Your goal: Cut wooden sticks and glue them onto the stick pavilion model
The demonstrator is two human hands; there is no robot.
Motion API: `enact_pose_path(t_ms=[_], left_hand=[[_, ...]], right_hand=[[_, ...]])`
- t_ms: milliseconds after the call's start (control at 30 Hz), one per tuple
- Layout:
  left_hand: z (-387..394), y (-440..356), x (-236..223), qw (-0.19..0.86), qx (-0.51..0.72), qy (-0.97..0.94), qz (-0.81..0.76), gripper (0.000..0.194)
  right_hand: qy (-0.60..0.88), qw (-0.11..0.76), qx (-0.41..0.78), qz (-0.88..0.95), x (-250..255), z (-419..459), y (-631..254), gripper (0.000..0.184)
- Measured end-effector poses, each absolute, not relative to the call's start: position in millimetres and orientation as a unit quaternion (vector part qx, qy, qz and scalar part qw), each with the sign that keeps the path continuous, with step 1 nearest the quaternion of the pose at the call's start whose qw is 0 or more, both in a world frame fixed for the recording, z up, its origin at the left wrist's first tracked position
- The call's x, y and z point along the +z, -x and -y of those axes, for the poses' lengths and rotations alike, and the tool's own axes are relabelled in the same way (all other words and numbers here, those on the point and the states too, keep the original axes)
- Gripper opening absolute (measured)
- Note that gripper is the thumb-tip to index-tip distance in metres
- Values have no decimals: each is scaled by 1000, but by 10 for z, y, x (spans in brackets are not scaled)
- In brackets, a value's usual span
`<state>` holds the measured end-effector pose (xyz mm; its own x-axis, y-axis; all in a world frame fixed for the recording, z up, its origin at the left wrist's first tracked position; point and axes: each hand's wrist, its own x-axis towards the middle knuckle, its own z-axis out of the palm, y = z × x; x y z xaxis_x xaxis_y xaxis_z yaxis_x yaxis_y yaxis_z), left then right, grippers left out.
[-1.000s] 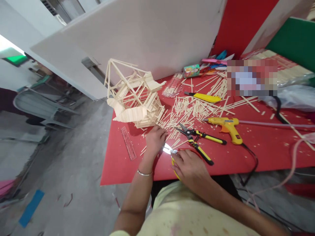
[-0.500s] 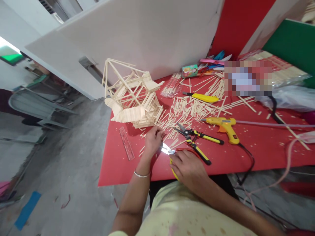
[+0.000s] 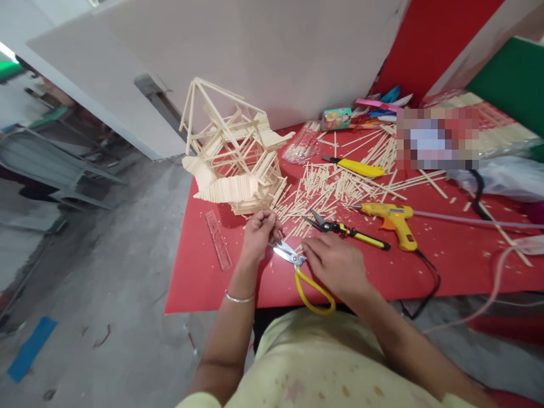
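Observation:
Scissors (image 3: 293,258) with a looped yellow handle lie near the front of the red table, blades pointing at my left hand. My left hand (image 3: 256,235) is closed in a pinch by the blade tips; whatever is between its fingers is hidden. Over the pivot's right side, my right hand (image 3: 335,263) has its fingers curled, apart from the yellow loop, and their contents cannot be made out. A model built of wooden sticks (image 3: 233,158) stands just beyond my left hand. Loose cut sticks (image 3: 335,187) are heaped to its right.
Black-and-yellow cutters (image 3: 361,236) lie partly behind my right hand. Farther right is a yellow glue gun (image 3: 391,218) with a cord. A yellow utility knife (image 3: 359,167) rests beyond the sticks. On the left lies a clear ruler (image 3: 218,241) near the table's edge (image 3: 182,300).
My right hand has come off the yellow handle and shifted up, uncovering the loop. My left hand stays pinched near the blade tips. The camera view has shifted slightly.

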<state>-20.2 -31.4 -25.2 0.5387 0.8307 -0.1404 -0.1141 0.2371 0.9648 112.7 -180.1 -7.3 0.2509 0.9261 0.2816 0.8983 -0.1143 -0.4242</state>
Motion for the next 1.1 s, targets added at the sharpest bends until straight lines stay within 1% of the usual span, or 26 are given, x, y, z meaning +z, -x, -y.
enact_pose_path(t_ms=[67, 133, 167, 233, 267, 300, 333, 400, 433, 500, 600, 667, 733, 800, 867, 1000, 1100], left_hand=[[363, 203, -189, 711, 306, -541, -328, 24], [409, 198, -120, 713, 289, -565, -297, 22], [424, 196, -94, 713, 291, -573, -281, 22], [426, 197, -71, 716, 313, -564, -268, 24], [413, 201, -78, 719, 333, -544, -276, 25], [394, 209, -95, 721, 354, -518, -293, 27], [371, 220, -120, 721, 371, -493, -315, 28], [327, 243, -179, 714, 383, -466, -355, 29], [312, 253, -206, 704, 382, -473, -367, 29], [300, 262, -237, 673, 371, -518, -376, 27], [309, 257, -229, 588, 373, -600, -394, 23], [311, 253, -211, 538, 384, -627, -412, 19], [307, 253, -202, 526, 389, -629, -421, 17], [306, 252, -208, 552, 378, -613, -421, 19], [318, 245, -215, 602, 358, -584, -411, 22], [374, 210, -193, 724, 317, -486, -372, 31], [405, 196, -169, 770, 300, -434, -359, 38]], right_hand=[[741, 318, 33, 590, 8, 1667, -1187, 30], [703, 379, 89, 595, 43, 1531, -1212, 37], [679, 400, 131, 601, 35, 1474, -1216, 37], [660, 427, 186, 589, -20, 1406, -1221, 27], [670, 431, 190, 574, -53, 1397, -1227, 22], [690, 428, 180, 556, -79, 1402, -1236, 22], [713, 416, 159, 541, -94, 1416, -1246, 26], [749, 362, 117, 543, -79, 1443, -1257, 33], [754, 325, 104, 562, -55, 1445, -1251, 33], [745, 241, 93, 615, -3, 1416, -1208, 26], [740, 128, 98, 653, -1, 1327, -1097, 22], [747, 91, 102, 650, -72, 1285, -1037, 23], [747, 89, 109, 650, -173, 1285, -1022, 23], [747, 115, 119, 644, -265, 1325, -1066, 24], [761, 162, 119, 617, -308, 1385, -1168, 26], [769, 297, 76, 561, -197, 1468, -1428, 30], [737, 380, 77, 553, -53, 1473, -1562, 29]])
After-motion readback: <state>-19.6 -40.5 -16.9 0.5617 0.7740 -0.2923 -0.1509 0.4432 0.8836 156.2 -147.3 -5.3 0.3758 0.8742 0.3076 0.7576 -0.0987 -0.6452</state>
